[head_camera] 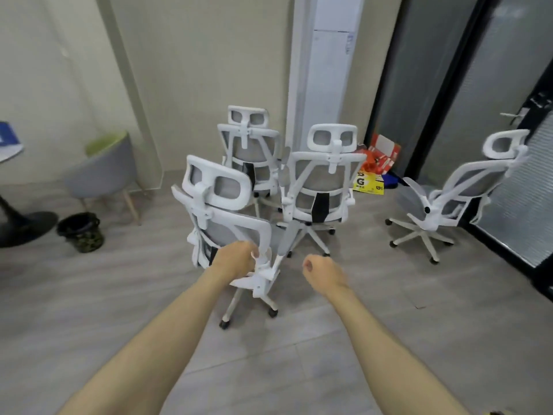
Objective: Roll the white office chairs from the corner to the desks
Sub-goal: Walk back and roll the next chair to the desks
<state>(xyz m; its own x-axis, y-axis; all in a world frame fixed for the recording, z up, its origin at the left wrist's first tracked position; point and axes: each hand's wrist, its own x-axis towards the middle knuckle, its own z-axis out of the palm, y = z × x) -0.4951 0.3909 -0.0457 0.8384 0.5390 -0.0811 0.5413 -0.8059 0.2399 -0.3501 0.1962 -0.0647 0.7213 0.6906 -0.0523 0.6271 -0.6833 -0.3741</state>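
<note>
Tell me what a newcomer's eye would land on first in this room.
A cluster of white office chairs fills the middle: the nearest chair with the left hand gripping its frame, two more behind it, and a fourth chair apart at the right by the dark glass door. The right hand hangs loosely closed, touching nothing. At the left stand a grey tub chair and a camouflage bin.
</note>
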